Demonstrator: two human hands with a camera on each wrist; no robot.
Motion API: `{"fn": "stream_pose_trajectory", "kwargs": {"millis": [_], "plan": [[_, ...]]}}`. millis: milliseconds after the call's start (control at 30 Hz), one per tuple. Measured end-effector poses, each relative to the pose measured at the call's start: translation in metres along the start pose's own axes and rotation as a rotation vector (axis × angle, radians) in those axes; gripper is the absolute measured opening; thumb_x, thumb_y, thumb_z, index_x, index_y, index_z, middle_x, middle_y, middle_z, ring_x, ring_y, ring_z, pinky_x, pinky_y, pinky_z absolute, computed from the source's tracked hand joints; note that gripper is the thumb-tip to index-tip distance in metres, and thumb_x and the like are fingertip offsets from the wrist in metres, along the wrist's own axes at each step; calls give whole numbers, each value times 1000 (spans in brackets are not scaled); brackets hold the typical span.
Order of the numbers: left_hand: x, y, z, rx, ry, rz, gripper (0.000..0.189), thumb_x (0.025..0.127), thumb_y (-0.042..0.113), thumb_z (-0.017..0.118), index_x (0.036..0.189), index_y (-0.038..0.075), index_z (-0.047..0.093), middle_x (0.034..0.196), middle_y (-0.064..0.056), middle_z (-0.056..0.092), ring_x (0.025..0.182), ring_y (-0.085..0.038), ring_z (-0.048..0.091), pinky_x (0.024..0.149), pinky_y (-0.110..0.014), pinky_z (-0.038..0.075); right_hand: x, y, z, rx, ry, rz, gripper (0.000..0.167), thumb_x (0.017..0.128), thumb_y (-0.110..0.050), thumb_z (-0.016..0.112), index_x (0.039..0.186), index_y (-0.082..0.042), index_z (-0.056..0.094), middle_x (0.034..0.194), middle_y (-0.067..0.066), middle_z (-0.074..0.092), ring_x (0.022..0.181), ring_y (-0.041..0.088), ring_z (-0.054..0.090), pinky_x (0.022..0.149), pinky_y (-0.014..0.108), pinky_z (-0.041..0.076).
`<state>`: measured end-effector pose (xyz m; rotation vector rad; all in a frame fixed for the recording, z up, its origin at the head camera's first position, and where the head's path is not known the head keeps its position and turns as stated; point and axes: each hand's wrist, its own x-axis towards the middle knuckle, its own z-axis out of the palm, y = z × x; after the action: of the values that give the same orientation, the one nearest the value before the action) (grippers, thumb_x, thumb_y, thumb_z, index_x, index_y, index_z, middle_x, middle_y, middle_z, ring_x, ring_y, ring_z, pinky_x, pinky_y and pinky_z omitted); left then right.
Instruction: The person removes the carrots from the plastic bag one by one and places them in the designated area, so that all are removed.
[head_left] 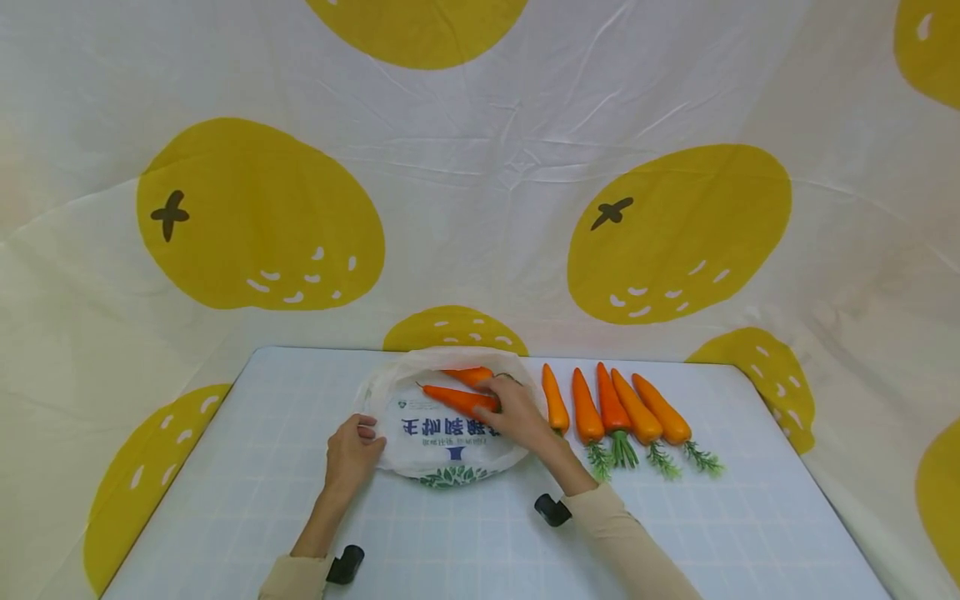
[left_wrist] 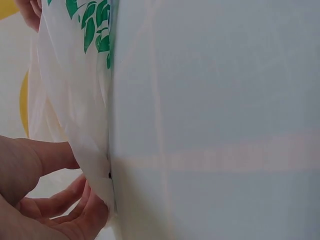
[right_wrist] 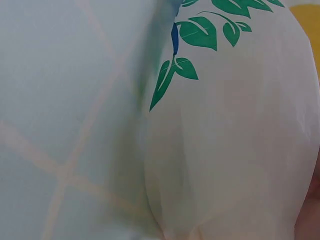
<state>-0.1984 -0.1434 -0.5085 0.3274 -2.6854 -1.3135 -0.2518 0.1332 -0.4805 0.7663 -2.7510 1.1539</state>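
A white plastic bag (head_left: 457, 450) with dark blue lettering and green leaves lies on the table, its mouth spread wide. Two carrots are inside it: an orange-red carrot (head_left: 453, 398) in front and another carrot (head_left: 467, 374) behind. Pinched between thumb and fingers of my left hand (head_left: 352, 454) is the bag's left rim, also seen in the left wrist view, where the hand (left_wrist: 45, 195) grips the white film. My right hand (head_left: 519, 414) reaches over the right rim and holds the front carrot near its thick end. The bag wall mostly hides that hand in the right wrist view.
Right of the bag several carrots with green tops lie in a row, from an orange carrot (head_left: 553, 400) beside the rim to the outermost carrot (head_left: 662, 410). A pale checked cloth (head_left: 225, 500) covers the table. Behind it hangs a curtain (head_left: 480, 208) with yellow fruit prints.
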Motion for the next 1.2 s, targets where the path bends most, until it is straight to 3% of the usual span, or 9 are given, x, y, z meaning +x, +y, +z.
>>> {"fn": "stream_pose_trajectory", "kwargs": {"millis": [300, 500, 833, 1200], "plan": [[1, -3, -1, 11, -3, -9, 27, 86, 1, 71, 111, -8, 64, 92, -19, 67, 85, -33, 66, 79, -51, 52, 11, 3, 13, -113, -58, 0, 36, 97, -13, 72, 130, 0, 65, 118, 10, 66, 100, 22, 56, 94, 38, 51], [2, -1, 0, 17, 2, -7, 27, 85, 1, 72, 110, -8, 64, 91, -18, 66, 85, -33, 66, 80, -51, 52, 13, 2, 20, -162, -48, 3, 32, 97, -17, 73, 125, -4, 66, 111, 6, 66, 97, 21, 55, 92, 36, 51], [1, 0, 3, 17, 6, -33, 27, 86, 0, 72, 110, -7, 64, 92, -19, 67, 87, -34, 66, 81, -52, 52, 10, 1, 25, -365, -33, -29, 36, 91, -21, 80, 121, -7, 67, 110, 6, 66, 98, 24, 56, 92, 38, 50], [0, 2, 3, 17, 0, -29, 26, 86, 0, 71, 109, -8, 63, 92, -20, 66, 86, -34, 65, 80, -53, 52, 5, 0, 22, -348, -29, -72, 38, 91, -20, 80, 124, -5, 69, 113, 8, 68, 96, 23, 54, 88, 37, 49]]}}
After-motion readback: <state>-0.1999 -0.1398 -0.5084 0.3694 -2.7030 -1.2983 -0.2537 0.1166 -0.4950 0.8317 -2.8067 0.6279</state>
